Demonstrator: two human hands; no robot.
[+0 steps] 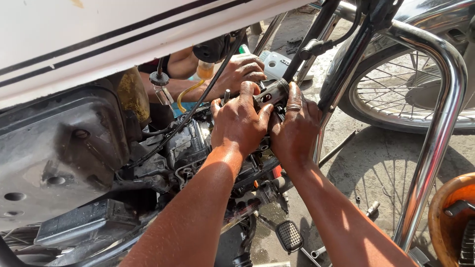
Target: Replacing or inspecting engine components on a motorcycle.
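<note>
Greasy black metal fills the middle of the view: the oily engine block of a motorcycle (198, 148), exposed beneath a white fuel tank with black stripes (123, 34). Both of the person's hands meet on a dull grey metal cylinder part (272, 92) that sits at the top front of the engine, just under the dark frame tube (311, 39). The left hand (241, 123) lies over the near side of the part, fingers curled and pressing down, seemingly to keep it square on its seat. The right hand (295, 126), with a ring on one finger, cups the part from the other side, fingers (295, 96) stretched up along its wall, so the two hands are pressed together and clamped around the piece from both flanks, which steadies it between them. A second person's hand (242, 69) reaches in from the far side and rests against the same part, apparently supporting it from behind. Near that hand hangs a yellowish fuel hose (185, 94). To the right, a curved chrome crash guard (440, 113) stands in front of the spoked front wheel (396, 89), and a ribbed black foot pedal (289, 236) juts out low over the stained concrete ground (376, 163), where loose bolts lie scattered.
</note>
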